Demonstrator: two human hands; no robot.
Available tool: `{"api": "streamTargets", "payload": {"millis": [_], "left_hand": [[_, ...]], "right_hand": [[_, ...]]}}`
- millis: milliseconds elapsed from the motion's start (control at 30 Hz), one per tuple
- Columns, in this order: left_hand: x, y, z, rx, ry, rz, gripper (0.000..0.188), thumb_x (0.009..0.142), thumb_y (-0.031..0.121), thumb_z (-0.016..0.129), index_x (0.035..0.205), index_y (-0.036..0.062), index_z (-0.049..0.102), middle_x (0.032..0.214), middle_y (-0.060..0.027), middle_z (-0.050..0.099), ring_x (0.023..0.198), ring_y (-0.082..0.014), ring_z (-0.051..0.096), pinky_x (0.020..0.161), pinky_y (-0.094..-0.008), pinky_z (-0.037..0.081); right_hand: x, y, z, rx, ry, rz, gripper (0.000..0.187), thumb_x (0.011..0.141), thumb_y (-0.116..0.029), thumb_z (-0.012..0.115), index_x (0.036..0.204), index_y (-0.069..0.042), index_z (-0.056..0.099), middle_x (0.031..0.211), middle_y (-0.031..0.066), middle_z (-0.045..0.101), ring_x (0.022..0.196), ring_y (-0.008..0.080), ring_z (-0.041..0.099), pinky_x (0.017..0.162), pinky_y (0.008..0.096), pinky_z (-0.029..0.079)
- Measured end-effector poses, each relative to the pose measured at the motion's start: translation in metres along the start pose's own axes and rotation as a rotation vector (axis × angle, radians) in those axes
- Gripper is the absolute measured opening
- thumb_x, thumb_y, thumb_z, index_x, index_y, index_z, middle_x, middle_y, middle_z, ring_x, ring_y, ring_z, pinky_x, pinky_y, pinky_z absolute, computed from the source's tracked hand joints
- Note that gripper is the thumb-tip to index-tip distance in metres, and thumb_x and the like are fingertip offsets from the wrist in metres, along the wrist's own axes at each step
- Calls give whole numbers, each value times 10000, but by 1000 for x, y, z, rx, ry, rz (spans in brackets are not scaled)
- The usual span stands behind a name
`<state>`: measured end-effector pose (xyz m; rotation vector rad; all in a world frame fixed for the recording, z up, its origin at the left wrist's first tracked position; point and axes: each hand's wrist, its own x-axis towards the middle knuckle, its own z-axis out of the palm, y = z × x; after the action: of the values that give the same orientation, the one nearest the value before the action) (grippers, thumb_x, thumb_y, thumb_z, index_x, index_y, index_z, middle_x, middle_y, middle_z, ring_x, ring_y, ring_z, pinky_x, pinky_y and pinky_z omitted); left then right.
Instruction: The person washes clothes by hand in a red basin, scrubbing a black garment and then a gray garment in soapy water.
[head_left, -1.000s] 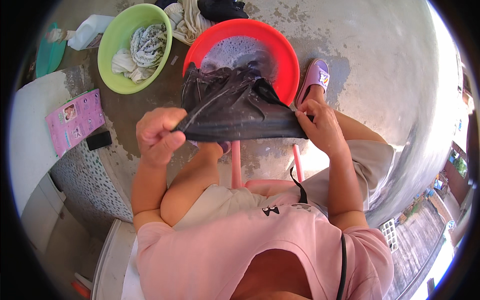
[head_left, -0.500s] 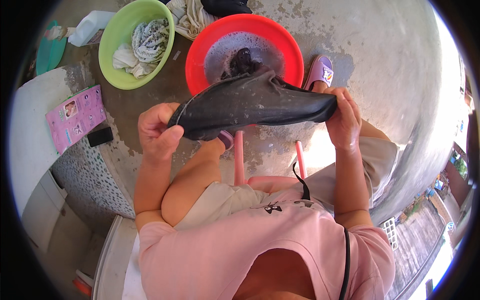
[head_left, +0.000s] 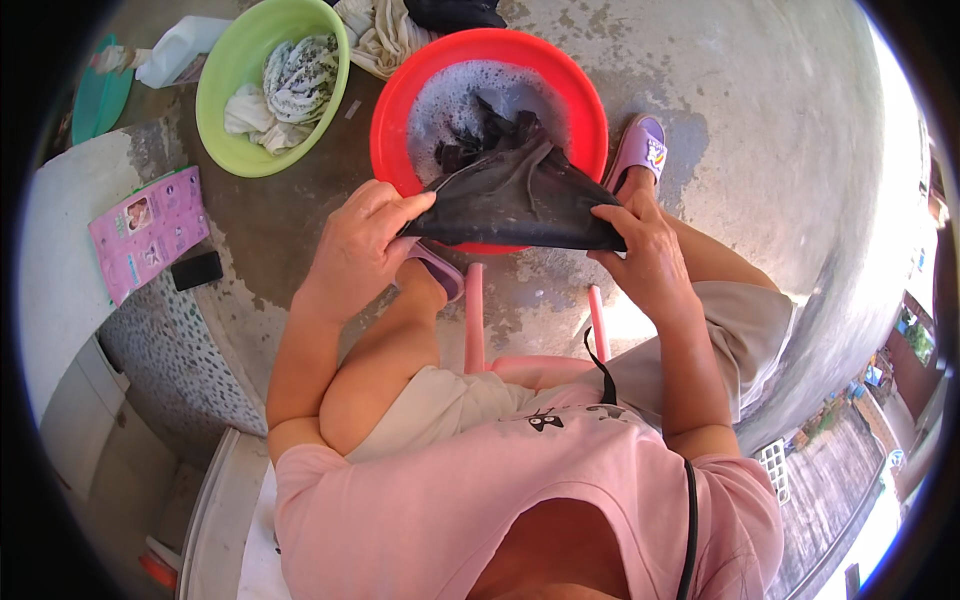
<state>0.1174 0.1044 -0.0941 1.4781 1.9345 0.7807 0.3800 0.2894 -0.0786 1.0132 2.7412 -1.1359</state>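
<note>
A wet black garment (head_left: pixel 515 200) is stretched between my two hands over the near rim of a red basin (head_left: pixel 390 110). My left hand (head_left: pixel 362 232) is closed on its left end, thumb and fingers pinching the edge. On the other side my right hand (head_left: pixel 650 255) grips the right end, thumb below and fingers on top. The far part of the cloth hangs down into soapy water (head_left: pixel 450 95) with white foam. What kind of garment it is, I cannot tell.
Left of the red basin stands a green basin (head_left: pixel 215 120) with white and patterned cloths. Beige cloth (head_left: pixel 385 40) and dark cloth lie behind. A white jug (head_left: pixel 180 50), pink package (head_left: pixel 150 235) and black phone (head_left: pixel 197 271) are at the left. My feet in purple slippers (head_left: pixel 640 148) flank the basin.
Both hands have come closer together, so the black garment spans less width and sags. More of it now lies in the basin, and the right hand has moved left and lower.
</note>
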Motion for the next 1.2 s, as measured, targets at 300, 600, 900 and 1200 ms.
{"api": "streamTargets", "payload": {"millis": [300, 600, 900, 1200], "left_hand": [[2, 14, -35, -1022, -537, 705, 161, 875, 97, 613, 756, 1, 561, 1080, -231, 624, 914, -391, 623, 842, -457, 529], [11, 12, -37, -1288, -609, 883, 80, 884, 34, 569, 858, -28, 612, 1021, -257, 649, 923, -427, 655, 820, -499, 539], [33, -66, 70, -1787, 70, -359, 128, 875, 95, 667, 873, 77, 541, 844, -21, 631, 752, -105, 609, 666, -253, 499], [101, -187, 188, -868, 762, -828, 373, 919, 269, 621, 1163, 1, 536, 1139, -125, 615, 1057, -231, 587, 905, -342, 455]], "right_hand": [[-4, -22, -48, 826, -195, -357, 162, 645, -34, 687, 629, -10, 527, 864, 123, 553, 896, 306, 581, 902, 436, 447], [-2, -33, -54, 1415, -555, -584, 168, 804, -18, 658, 719, 37, 524, 824, 253, 617, 766, 376, 659, 715, 443, 557], [79, 57, 28, 1355, -2, 344, 112, 896, -46, 587, 928, -83, 487, 797, 18, 573, 684, 75, 551, 601, 219, 465], [229, 104, 168, 336, 435, 269, 350, 800, -248, 682, 1025, -1, 578, 934, 201, 634, 920, 356, 610, 817, 405, 478]]}}
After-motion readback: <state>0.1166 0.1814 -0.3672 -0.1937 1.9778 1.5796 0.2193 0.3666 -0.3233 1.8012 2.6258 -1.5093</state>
